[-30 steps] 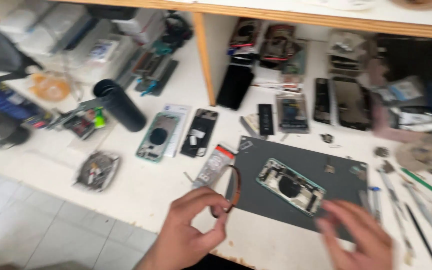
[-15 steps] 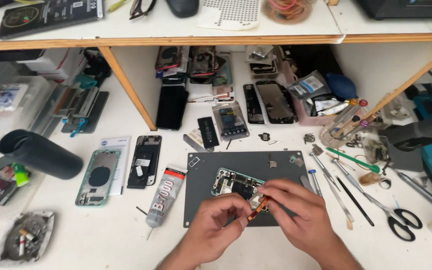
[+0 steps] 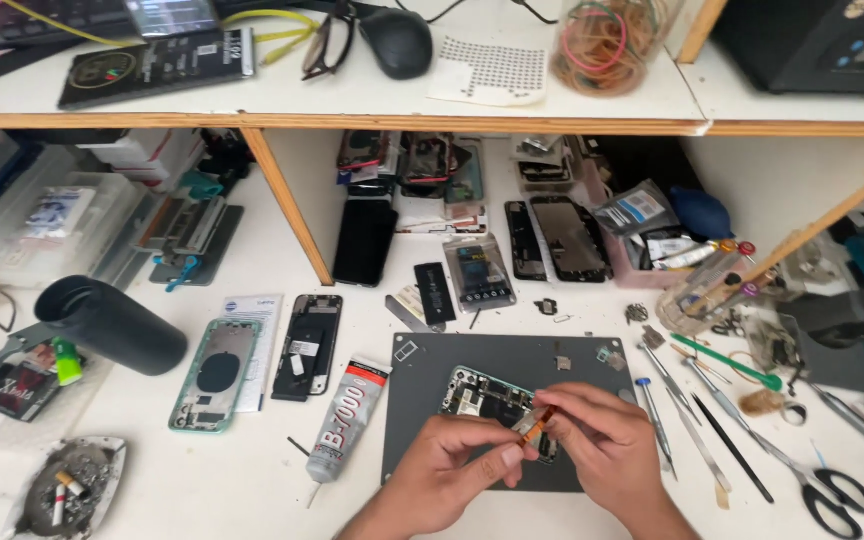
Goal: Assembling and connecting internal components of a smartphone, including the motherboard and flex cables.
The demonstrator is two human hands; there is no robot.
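the opened phone body (image 3: 487,400) lies on the dark grey work mat (image 3: 422,440) on the white surface (image 3: 202,480), directly under my hands. my left hand (image 3: 452,470) and right hand (image 3: 602,445) meet above it, and each grip is pinched together on a small orange flex strip (image 3: 537,425) held between their fingertips. a glue tube (image 3: 347,420) lies just left of the mat, a mint-green phone frame (image 3: 214,375) further left. screwdrivers (image 3: 657,400) and scissors (image 3: 837,490) lie to the right.
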